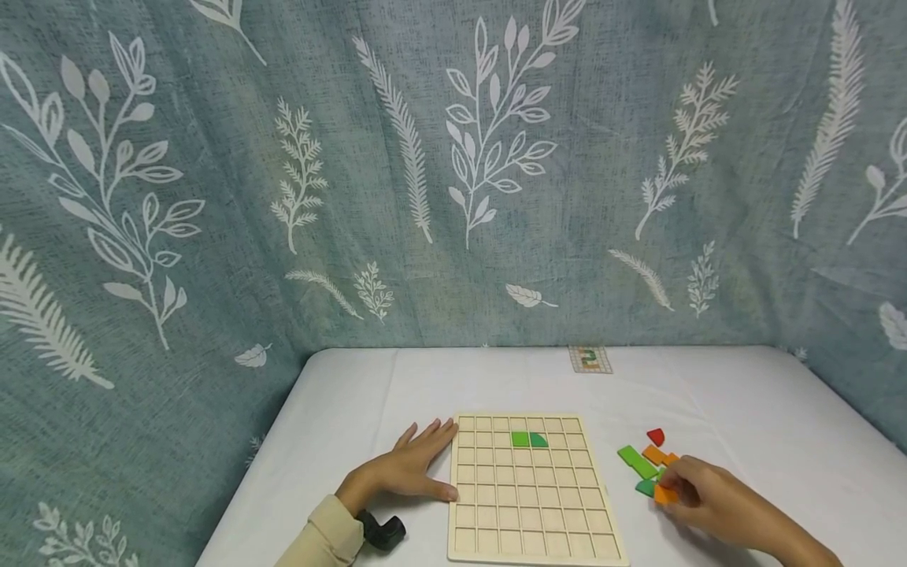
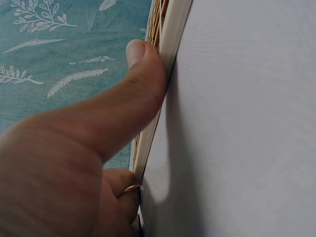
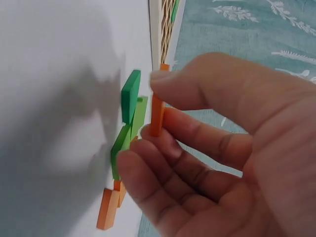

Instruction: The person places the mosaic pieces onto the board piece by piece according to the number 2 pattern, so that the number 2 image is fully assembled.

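A wooden grid board (image 1: pixel 506 498) lies on the table, with a light green square tile (image 1: pixel 520 439) and a dark green rounded tile (image 1: pixel 538 440) side by side in its upper rows. My left hand (image 1: pixel 407 470) rests along the board's left edge, fingers spread and thumb against the rim. At the right, my right hand (image 1: pixel 719 500) pinches an orange tile (image 3: pixel 157 116) between thumb and fingers, above the white surface. Near those fingers lie light green tiles (image 1: pixel 638 462), a dark green tile (image 1: pixel 646 487), orange tiles (image 1: pixel 654 454) and a red rounded tile (image 1: pixel 656 436).
A small patterned card (image 1: pixel 590 360) lies at the table's far edge. Beside my left wrist is a black object (image 1: pixel 383 533). Behind the white table (image 1: pixel 439 378) hangs a leaf-patterned curtain (image 1: pixel 425 173), which also runs along the left side.
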`<action>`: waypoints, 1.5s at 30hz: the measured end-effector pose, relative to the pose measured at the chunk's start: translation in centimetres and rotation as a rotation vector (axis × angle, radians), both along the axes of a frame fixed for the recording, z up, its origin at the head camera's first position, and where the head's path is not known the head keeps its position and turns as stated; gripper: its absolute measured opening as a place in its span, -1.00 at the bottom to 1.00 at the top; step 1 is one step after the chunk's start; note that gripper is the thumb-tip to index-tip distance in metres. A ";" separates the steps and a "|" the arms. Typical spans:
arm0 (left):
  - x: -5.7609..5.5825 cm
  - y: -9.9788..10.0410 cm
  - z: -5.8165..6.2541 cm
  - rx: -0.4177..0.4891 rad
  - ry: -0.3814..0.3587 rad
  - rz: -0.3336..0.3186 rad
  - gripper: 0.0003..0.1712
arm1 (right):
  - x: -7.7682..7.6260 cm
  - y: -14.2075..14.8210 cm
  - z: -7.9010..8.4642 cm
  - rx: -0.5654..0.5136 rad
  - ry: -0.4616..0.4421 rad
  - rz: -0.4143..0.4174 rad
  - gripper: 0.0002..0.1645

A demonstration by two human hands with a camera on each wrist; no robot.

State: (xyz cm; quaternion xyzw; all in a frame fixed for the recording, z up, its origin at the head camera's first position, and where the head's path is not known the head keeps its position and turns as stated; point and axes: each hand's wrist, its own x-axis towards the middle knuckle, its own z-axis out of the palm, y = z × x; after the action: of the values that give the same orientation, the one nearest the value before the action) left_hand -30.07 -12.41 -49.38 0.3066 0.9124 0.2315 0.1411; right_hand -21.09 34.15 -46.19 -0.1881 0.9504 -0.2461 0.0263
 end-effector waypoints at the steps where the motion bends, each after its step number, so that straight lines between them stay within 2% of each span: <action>1: 0.0 0.0 0.0 0.000 0.000 0.001 0.29 | 0.0 -0.1 0.1 -0.008 0.014 0.013 -0.73; 10: 0.2 0.0 -0.1 0.004 -0.016 -0.009 0.29 | -0.2 -1.0 0.5 -0.125 0.163 0.143 -0.76; 15: -0.1 -0.1 -0.1 0.006 -0.004 -0.013 0.28 | -0.5 -1.8 0.7 -0.159 0.211 0.170 -0.76; 21: -0.1 -0.1 -0.1 0.012 -0.004 -0.026 0.29 | -0.9 -2.8 1.1 -0.156 0.299 0.224 -0.67; 27: -0.1 -0.1 -0.1 0.000 0.012 -0.012 0.28 | -1.6 -4.7 2.0 -0.095 0.348 0.218 -0.65; 31: -0.1 0.0 -0.1 -0.009 0.016 -0.005 0.28 | -2.0 -5.9 2.7 -0.081 0.344 0.229 -0.68; 36: 0.0 -0.1 0.1 -0.010 0.019 -0.002 0.28 | -3.0 -7.2 3.5 -0.080 0.274 0.235 -0.76; 45: 0.0 0.0 0.3 0.003 0.007 -0.013 0.27 | -4.9 -9.3 3.7 -0.091 0.249 0.276 -0.80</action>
State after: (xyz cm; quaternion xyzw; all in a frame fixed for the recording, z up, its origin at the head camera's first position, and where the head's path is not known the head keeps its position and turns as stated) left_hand -30.05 -12.45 -49.08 0.3136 0.9105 0.2310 0.1390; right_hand -26.00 24.81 -42.52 -0.3467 0.8994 -0.2578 -0.0666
